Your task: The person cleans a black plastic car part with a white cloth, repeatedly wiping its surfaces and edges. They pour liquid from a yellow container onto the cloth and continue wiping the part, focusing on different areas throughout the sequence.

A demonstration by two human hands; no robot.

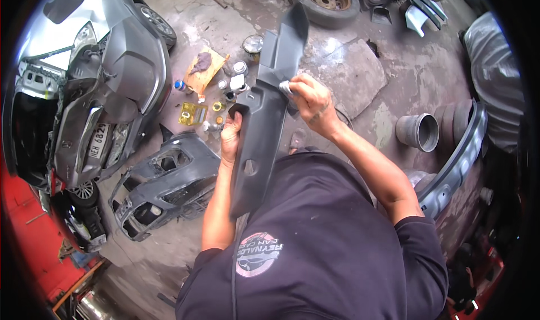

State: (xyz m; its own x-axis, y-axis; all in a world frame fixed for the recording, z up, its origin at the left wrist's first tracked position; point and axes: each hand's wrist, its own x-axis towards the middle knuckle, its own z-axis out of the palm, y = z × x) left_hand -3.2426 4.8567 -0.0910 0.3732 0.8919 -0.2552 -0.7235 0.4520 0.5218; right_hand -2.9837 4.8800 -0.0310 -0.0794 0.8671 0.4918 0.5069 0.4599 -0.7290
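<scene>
A long dark grey plastic car trim panel (261,129) is held up in front of my chest, its narrow upper end pointing away from me. My left hand (231,137) grips the panel's left edge, with the thumb on the near face and the other fingers mostly hidden behind it. Against the right edge, about halfway up, my right hand (312,103) is closed on a small grey folded pad (285,88). That pad touches the panel; whether it is sandpaper or cloth I cannot tell.
A silver car (126,67) with its rear bumper off stands at left. Below it lies a black bumper cover (169,179). Several cans and jars surround an orange sheet (205,72) on the floor. A wheel (326,2) lies far off; a metal rim (418,132) and bumper (458,168) are at right.
</scene>
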